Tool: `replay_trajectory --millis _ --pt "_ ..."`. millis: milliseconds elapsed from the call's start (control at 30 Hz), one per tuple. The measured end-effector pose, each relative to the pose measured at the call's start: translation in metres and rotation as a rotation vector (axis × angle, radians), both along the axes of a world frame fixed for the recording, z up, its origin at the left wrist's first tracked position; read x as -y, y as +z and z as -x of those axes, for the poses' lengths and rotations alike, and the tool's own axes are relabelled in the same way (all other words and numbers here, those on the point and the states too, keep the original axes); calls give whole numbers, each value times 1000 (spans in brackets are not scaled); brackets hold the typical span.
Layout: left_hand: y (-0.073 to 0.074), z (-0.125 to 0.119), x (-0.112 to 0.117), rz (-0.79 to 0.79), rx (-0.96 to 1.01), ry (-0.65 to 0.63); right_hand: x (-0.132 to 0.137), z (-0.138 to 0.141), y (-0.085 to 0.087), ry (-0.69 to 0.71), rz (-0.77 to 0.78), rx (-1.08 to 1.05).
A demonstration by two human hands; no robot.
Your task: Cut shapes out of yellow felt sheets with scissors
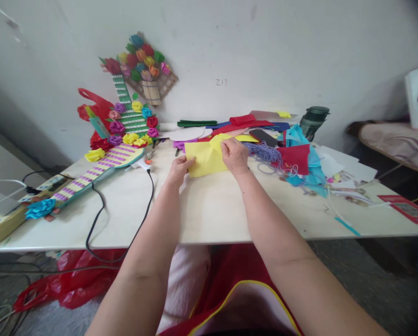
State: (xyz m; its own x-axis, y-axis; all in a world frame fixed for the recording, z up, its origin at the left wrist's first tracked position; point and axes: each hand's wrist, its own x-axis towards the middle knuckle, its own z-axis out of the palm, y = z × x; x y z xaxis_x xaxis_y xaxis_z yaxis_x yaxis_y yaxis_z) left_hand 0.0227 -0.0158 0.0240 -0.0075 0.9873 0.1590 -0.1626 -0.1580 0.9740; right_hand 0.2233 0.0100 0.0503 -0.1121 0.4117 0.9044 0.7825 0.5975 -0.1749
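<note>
From the head camera, a yellow paper sheet (pixel 207 158) lies on the pale table (pixel 212 210), towards its far side and straight ahead of the person. The left hand (pixel 178 169) sits at the sheet's left edge, thumb and fingers pinched together on the lower left corner. The right hand (pixel 234 156) covers the sheet's upper right part, fingers curled down and closed on the paper there. Both hands grip the same sheet.

Just right of the sheet is a tangle of purple yarn (pixel 265 151), and beyond that a red felt piece (pixel 295 157) on turquoise scraps. Further right and behind stands a dark green bottle (pixel 312 121). Behind the sheet lie stacked coloured sheets — green, red, blue. Well to the sheet's left lies a paper guitar (pixel 100 168) trimmed with paper flowers, and a black cable (pixel 100 219) loops over the table edge on that side.
</note>
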Motion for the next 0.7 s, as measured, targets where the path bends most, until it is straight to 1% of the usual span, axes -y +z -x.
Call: replay_trajectory --millis 133,200,267,333,433,500,533,600,700 --pt "-1 -11 2 67 167 -123 1 -5 2 -125 2 -47" --pt "-2 -18 2 133 225 -187 4 -8 5 -179 14 -83" --pt "-3 -22 2 210 252 -202 7 -11 9 -213 29 -121" --pt "-3 -23 1 275 251 -157 9 -13 11 -227 51 -157" --pt "-3 -20 -1 308 172 -3 7 -12 11 -201 104 -242" --pt "-2 -16 -1 318 53 98 3 -7 7 -106 172 -346" --pt "-2 -14 -1 325 -6 135 1 -3 5 -25 223 -413" --pt "-2 -11 0 342 -90 184 -1 8 0 217 368 -551" --pt "-3 -7 -1 340 -147 243 0 25 -3 560 605 -843"
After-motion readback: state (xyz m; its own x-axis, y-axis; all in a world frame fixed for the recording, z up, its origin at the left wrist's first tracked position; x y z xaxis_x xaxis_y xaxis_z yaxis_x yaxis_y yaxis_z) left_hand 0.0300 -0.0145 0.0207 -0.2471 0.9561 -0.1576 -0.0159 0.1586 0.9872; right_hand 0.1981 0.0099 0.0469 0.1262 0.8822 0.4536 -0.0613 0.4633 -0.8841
